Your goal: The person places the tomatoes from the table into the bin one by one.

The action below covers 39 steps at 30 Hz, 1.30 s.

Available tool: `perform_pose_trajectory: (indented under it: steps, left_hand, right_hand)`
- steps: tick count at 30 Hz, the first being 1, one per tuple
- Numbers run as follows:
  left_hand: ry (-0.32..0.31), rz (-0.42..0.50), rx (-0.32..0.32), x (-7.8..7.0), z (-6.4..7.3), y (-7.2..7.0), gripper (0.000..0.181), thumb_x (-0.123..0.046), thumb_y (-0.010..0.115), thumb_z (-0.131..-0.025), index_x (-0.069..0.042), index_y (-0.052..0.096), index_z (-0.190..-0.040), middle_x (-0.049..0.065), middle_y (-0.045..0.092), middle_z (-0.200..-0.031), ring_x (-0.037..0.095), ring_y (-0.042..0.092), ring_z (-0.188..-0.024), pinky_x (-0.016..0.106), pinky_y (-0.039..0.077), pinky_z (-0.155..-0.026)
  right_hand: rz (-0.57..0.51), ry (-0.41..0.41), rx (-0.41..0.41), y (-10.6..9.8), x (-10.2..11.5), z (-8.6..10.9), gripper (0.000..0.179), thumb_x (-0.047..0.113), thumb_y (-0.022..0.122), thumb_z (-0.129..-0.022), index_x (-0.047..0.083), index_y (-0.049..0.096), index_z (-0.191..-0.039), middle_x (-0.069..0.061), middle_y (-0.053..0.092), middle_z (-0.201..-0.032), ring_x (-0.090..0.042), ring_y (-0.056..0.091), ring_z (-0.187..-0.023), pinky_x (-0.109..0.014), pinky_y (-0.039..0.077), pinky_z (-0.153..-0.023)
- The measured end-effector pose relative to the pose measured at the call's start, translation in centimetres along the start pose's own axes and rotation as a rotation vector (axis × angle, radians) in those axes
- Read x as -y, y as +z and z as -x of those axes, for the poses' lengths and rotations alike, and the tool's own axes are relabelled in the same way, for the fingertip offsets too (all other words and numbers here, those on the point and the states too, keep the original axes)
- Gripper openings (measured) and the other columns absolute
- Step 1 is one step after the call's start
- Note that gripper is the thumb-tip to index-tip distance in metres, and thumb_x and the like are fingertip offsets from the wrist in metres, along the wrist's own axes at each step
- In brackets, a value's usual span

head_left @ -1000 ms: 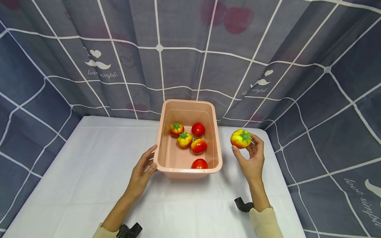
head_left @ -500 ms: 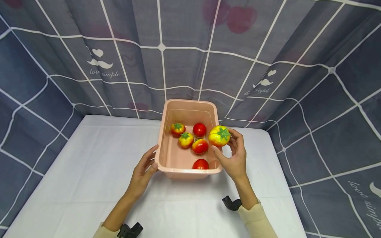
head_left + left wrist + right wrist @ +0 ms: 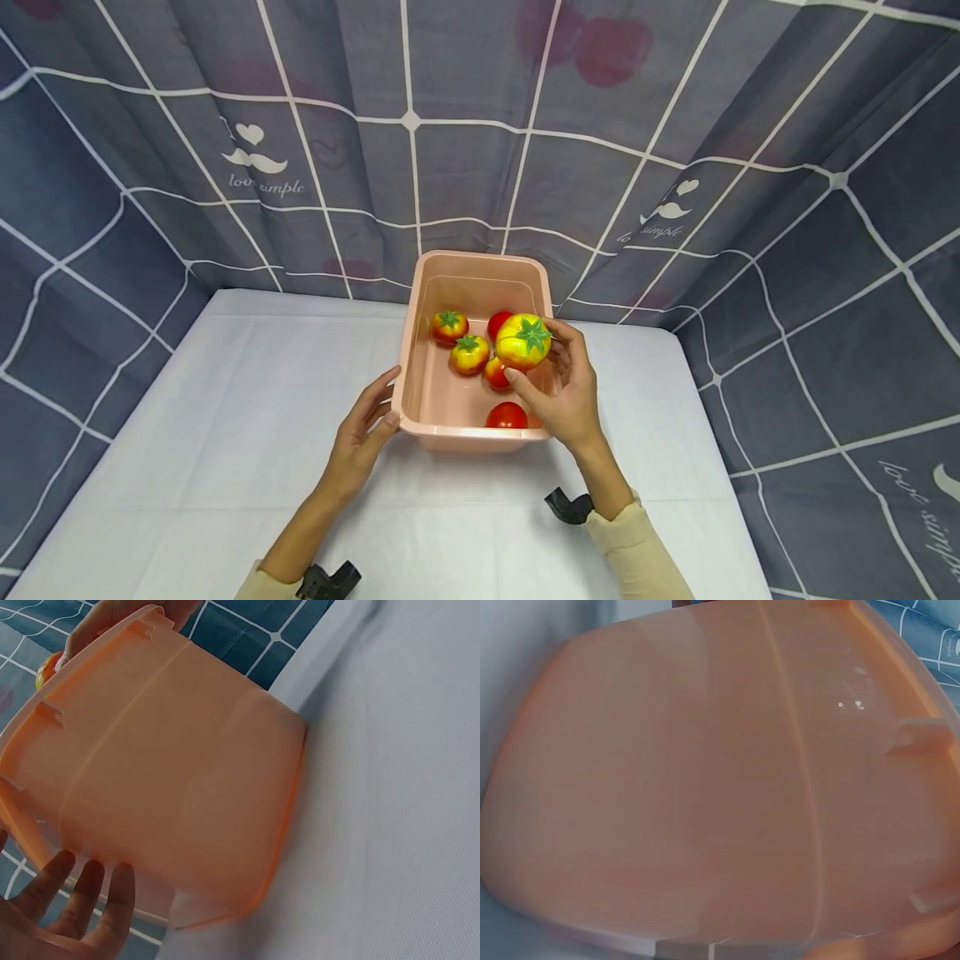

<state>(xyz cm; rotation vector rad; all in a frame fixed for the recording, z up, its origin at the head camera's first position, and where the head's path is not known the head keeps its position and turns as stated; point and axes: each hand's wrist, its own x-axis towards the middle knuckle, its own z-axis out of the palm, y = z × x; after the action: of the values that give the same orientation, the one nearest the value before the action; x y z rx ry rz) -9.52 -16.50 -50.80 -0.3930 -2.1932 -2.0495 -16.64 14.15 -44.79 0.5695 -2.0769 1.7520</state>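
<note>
My right hand (image 3: 564, 398) holds a yellow-and-red tomato (image 3: 523, 342) with a green leafy top, thumb on its near side and fingers behind. It hangs over the right half of a pink plastic bin (image 3: 417, 400). Inside the bin lie several smaller tomatoes: two yellow-red ones (image 3: 470, 355) at the left, red ones partly hidden behind the held tomato, and a red tomato (image 3: 507, 415) by the front wall. My left hand (image 3: 360, 437) rests against the bin's left side near the front corner; in the left wrist view its fingers (image 3: 112, 907) lie fairly straight along the outer wall.
The bin stands on a white cloth-covered table (image 3: 247, 400), close to its back edge. A grey checked curtain (image 3: 465, 167) encloses the back and both sides. The bin's outer wall (image 3: 667, 780) fills most of the right wrist view.
My right hand has carried the held tomato leftward, from the right of the bin to above its inside. The left hand and the bin stay in place.
</note>
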Motion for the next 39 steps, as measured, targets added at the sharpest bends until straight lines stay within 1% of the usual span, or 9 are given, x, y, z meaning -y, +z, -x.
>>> perform_pose_trajectory:
  steps: [4,10,16,20,24,27,30,35,39]
  left_hand:
    - [-0.006,0.001,-0.001,0.0,0.0,0.0,0.061,-0.004,0.051,-0.111,-0.019,0.038,-0.168,-0.003,0.055,-0.150,0.009,0.063,-0.131,0.020,0.059,-0.100]
    - [-0.008,-0.005,-0.005,0.2,0.0,-0.1,0.061,-0.004,0.052,-0.111,-0.020,0.038,-0.168,-0.001,0.056,-0.150,0.008,0.063,-0.130,0.021,0.060,-0.100]
    - [-0.003,-0.009,-0.006,-0.1,0.0,-0.1,0.061,-0.005,0.052,-0.111,-0.019,0.038,-0.168,-0.004,0.055,-0.151,0.015,0.064,-0.131,0.021,0.060,-0.100]
    - [-0.014,-0.005,-0.005,-0.1,0.0,0.0,0.061,-0.006,0.052,-0.111,-0.020,0.038,-0.168,0.007,0.054,-0.154,0.014,0.063,-0.131,0.021,0.060,-0.100]
    - [-0.013,-0.001,0.000,0.0,0.1,0.0,0.061,-0.006,0.052,-0.111,-0.021,0.038,-0.168,0.026,0.049,-0.156,0.012,0.063,-0.132,0.021,0.060,-0.100]
    - [-0.008,-0.005,0.001,0.2,0.1,0.0,0.060,-0.006,0.051,-0.111,-0.020,0.038,-0.168,0.031,0.046,-0.156,0.013,0.062,-0.132,0.021,0.060,-0.100]
    - [-0.005,-0.009,-0.003,0.3,0.1,0.0,0.060,-0.006,0.052,-0.111,-0.020,0.038,-0.168,0.027,0.048,-0.155,0.016,0.063,-0.132,0.021,0.060,-0.101]
    - [-0.006,-0.017,-0.006,0.4,0.1,0.0,0.060,-0.005,0.052,-0.111,-0.020,0.038,-0.168,0.008,0.054,-0.153,0.020,0.063,-0.132,0.021,0.060,-0.100]
    - [0.002,-0.013,-0.008,0.4,0.1,0.1,0.060,-0.004,0.051,-0.111,-0.019,0.039,-0.168,0.017,0.052,-0.156,0.019,0.062,-0.132,0.020,0.059,-0.100]
  right_hand:
    - [0.005,0.008,0.010,0.1,0.0,0.0,0.080,-0.001,0.088,-0.081,0.010,0.050,-0.151,-0.011,0.062,-0.145,-0.016,0.065,-0.131,-0.024,0.050,-0.119]
    - [0.060,0.021,0.045,0.0,-0.1,-0.1,0.079,0.004,0.091,-0.081,0.013,0.052,-0.150,-0.005,0.063,-0.146,-0.015,0.066,-0.128,-0.023,0.051,-0.118]
    - [0.156,0.043,0.114,-0.3,0.2,-0.5,0.078,0.017,0.095,-0.082,0.020,0.053,-0.149,0.002,0.063,-0.148,-0.016,0.068,-0.127,-0.021,0.050,-0.116]
    - [0.215,0.053,0.160,-0.4,0.2,-0.9,0.078,0.024,0.096,-0.083,0.022,0.054,-0.148,0.003,0.065,-0.146,-0.017,0.069,-0.124,-0.025,0.053,-0.114]
    - [0.267,0.074,0.204,-0.4,0.3,-1.1,0.077,0.029,0.096,-0.082,0.023,0.054,-0.147,0.003,0.065,-0.144,-0.017,0.069,-0.122,-0.036,0.056,-0.113]
    - [0.292,0.092,0.230,-0.4,0.4,-1.3,0.077,0.033,0.096,-0.082,0.025,0.054,-0.147,0.003,0.065,-0.142,-0.018,0.070,-0.122,-0.046,0.056,-0.113]
    - [0.317,0.107,0.251,-0.3,0.3,-1.5,0.077,0.037,0.095,-0.082,0.026,0.054,-0.147,0.002,0.067,-0.139,-0.019,0.069,-0.122,-0.054,0.055,-0.113]
    - [0.354,0.108,0.272,-0.3,0.3,-1.6,0.078,0.039,0.094,-0.083,0.027,0.053,-0.148,0.002,0.067,-0.138,-0.020,0.068,-0.124,-0.056,0.053,-0.114]
    - [0.354,0.061,0.254,-0.3,0.2,-1.7,0.082,0.035,0.095,-0.082,0.027,0.051,-0.152,0.001,0.062,-0.144,-0.023,0.065,-0.129,-0.052,0.053,-0.115]
